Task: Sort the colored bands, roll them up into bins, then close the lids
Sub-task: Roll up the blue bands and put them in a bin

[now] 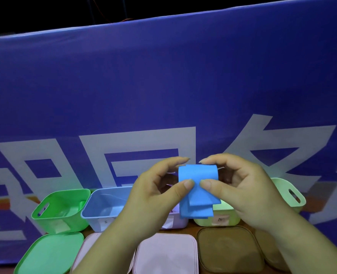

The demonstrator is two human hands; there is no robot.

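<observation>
A blue band [198, 194] is partly rolled, its loose ends hanging down, held up in the air over the row of bins. My left hand [155, 194] pinches it from the left with thumb and fingers. My right hand [240, 190] pinches it from the right, thumb pressed on the front. Below stand a green bin [61, 210], a blue bin [104, 206], a pale pink bin [176, 221] mostly hidden by my hands, a pale green bin [218, 217], and another light green bin [288, 192] at the right.
Lids lie on the wooden table in front of the bins: a green lid [47, 252], two pale pink lids [166, 254], and brown lids [229, 248]. A blue banner with white lettering [163, 95] rises right behind the bins.
</observation>
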